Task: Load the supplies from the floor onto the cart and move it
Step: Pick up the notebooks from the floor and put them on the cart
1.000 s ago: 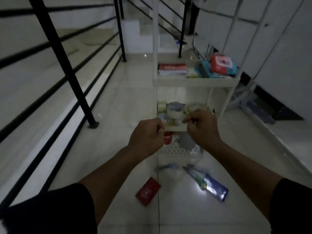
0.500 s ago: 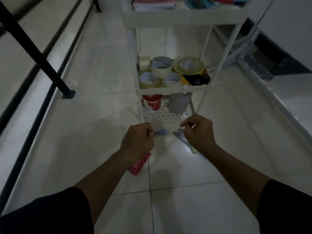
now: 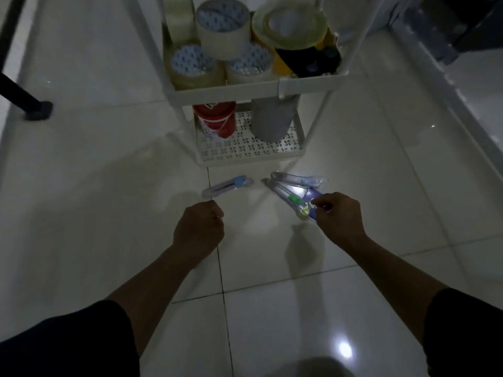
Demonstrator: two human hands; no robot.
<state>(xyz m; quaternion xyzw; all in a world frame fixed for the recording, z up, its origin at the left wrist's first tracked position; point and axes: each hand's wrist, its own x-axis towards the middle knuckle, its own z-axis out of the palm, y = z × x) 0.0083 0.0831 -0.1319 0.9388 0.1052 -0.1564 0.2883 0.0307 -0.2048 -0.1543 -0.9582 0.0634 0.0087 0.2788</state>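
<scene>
A white cart [image 3: 245,92] stands ahead; its middle shelf holds several tape rolls [image 3: 221,23], and its bottom shelf [image 3: 245,155] holds a red can [image 3: 215,121] and a grey cylinder [image 3: 272,118]. On the floor in front lie a blue-slider cutter [image 3: 228,185], a clear-wrapped cutter [image 3: 296,179] and a green-slider cutter [image 3: 292,198] on a purple packet [image 3: 313,193]. My left hand [image 3: 200,229] is curled and holds nothing, just short of the blue cutter. My right hand [image 3: 337,216] pinches the near end of the purple packet.
A black railing post foot [image 3: 35,110] stands on the tiles at the left. A white skirting ledge [image 3: 449,91] runs along the right, with dark objects [image 3: 462,23] at the top right. Glossy floor tiles lie between.
Both hands came down from the cart's middle shelf edge to the floor items. The view tilted downward and closer. My left forearm now hides the red packet.
</scene>
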